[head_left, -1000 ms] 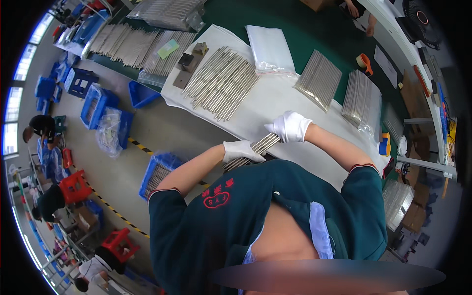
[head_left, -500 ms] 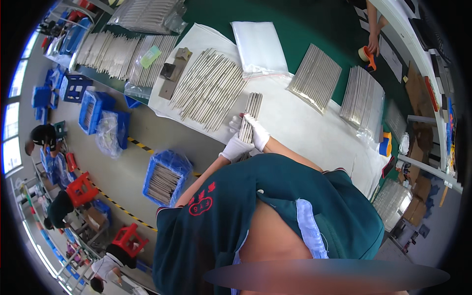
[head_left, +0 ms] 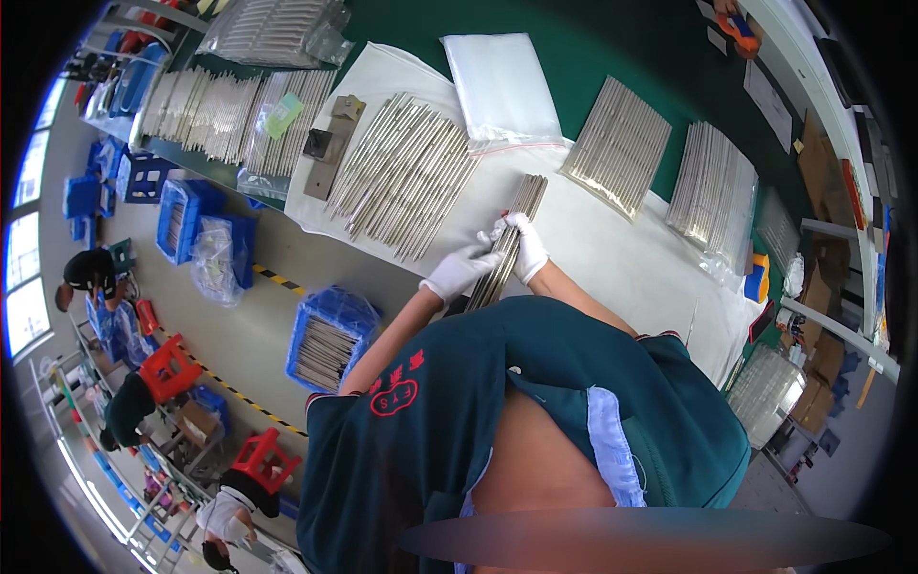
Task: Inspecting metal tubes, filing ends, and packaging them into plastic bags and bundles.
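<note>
Both my hands wear white gloves. My left hand (head_left: 457,275) and my right hand (head_left: 523,246) together grip a bundle of long thin metal rods (head_left: 524,201), which points away from me over a white sheet (head_left: 612,251) on the green table (head_left: 574,57). Just left of the bundle lies a wide loose spread of the same metal rods (head_left: 406,174). My teal shirt hides the near end of the bundle.
More rod batches (head_left: 620,145) (head_left: 712,194) lie to the right, a clear plastic bag (head_left: 502,84) at the back, a small metal fixture (head_left: 330,145) at the left. Blue crates (head_left: 325,344) (head_left: 182,215) with rods stand on the floor. Other people work at the far left.
The view has swung; my hands have drawn together on the bundle and turned it from lying crosswise to pointing away from me, beside the loose spread.
</note>
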{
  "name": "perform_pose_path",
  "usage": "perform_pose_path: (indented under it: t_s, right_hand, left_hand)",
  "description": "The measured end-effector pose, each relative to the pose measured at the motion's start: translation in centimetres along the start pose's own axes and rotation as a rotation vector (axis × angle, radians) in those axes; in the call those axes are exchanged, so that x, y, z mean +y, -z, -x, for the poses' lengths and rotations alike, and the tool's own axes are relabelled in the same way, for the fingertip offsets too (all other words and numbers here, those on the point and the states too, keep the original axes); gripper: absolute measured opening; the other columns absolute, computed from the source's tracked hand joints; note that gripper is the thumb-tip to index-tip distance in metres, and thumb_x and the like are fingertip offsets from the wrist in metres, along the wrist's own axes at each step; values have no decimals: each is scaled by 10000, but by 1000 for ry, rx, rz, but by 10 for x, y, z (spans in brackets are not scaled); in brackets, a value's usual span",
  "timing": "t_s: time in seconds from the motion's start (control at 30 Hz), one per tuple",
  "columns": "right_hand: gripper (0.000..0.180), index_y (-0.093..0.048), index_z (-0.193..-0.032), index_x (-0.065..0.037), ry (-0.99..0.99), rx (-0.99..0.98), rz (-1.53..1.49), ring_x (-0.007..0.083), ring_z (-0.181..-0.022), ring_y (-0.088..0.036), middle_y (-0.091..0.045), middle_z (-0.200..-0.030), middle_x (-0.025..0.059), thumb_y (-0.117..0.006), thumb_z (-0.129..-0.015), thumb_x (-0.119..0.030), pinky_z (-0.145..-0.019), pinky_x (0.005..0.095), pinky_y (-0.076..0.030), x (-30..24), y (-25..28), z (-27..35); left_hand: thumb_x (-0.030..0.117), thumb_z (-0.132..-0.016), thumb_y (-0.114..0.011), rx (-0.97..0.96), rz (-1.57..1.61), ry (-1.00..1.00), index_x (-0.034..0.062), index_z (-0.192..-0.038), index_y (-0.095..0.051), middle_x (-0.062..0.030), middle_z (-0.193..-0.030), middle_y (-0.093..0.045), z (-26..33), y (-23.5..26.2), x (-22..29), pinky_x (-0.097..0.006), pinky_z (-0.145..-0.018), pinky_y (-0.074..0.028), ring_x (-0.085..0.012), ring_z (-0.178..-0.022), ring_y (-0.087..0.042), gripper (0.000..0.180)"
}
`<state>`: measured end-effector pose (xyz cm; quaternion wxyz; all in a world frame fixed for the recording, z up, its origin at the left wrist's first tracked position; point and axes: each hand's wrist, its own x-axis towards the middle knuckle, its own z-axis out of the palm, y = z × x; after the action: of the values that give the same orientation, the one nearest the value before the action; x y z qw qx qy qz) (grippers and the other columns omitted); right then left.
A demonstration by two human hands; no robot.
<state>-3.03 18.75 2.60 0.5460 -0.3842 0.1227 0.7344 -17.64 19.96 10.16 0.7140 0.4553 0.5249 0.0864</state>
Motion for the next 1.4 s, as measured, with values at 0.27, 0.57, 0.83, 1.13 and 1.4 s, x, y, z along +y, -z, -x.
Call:
perform_pose_path:
  t_s: [0.27, 0.57, 0.83, 1.13, 1.4]
  right_hand:
    - [75, -485, -809, -68, -113, -24, -70, 187, -607, -526, -498, -639, 51, -538, -759, -87, -745, 395, -503, -19, 10, -9]
    - [288, -448, -1039, -61, -42, -88, 123, 196, -653, -542, -494, -707, 59, -539, -769, -103, -727, 405, -509, -17, 21, -11]
    - [284, -454, -1035, -61, -35, -86, 93, 202, -636, -536, -506, -698, 61, -548, -770, -106, -736, 410, -494, -13, 16, -10]
    - [298, -442, -1060, -61, -57, -115, 82, 208, -678, -555, -505, -721, 59, -539, -782, -108, -736, 415, -512, -16, 17, -9]
    - [242, -475, -1019, -66, -122, -148, 16, 234, -740, -564, -544, -767, 69, -570, -822, -170, -770, 432, -498, -22, 23, -9]
  left_hand:
    - [496, -542, -736, 796, -1058, -78, -50, -1191, -393, -223, -1119, -476, -32, 71, -14, -451, -898, -376, -361, -1049, -458, 915]
    - [350, -619, -652, 791, -1235, 106, -86, -1260, -280, -197, -1151, -420, -50, 46, -14, -382, -893, -364, -319, -1061, -428, 860]
    - [255, -693, -585, 655, -1136, 172, -42, -1070, -449, -200, -1009, -515, -59, 51, -23, -400, -825, -438, -328, -970, -527, 499]
    - [184, -735, -515, 561, -1004, 135, -58, -950, -514, -261, -916, -596, -58, 72, -22, -392, -782, -480, -339, -891, -609, 324]
    - [75, -727, -564, 134, 75, 179, 15, -860, -492, -93, -581, -532, -19, 48, 2, -302, -488, -480, -196, -528, -580, 162]
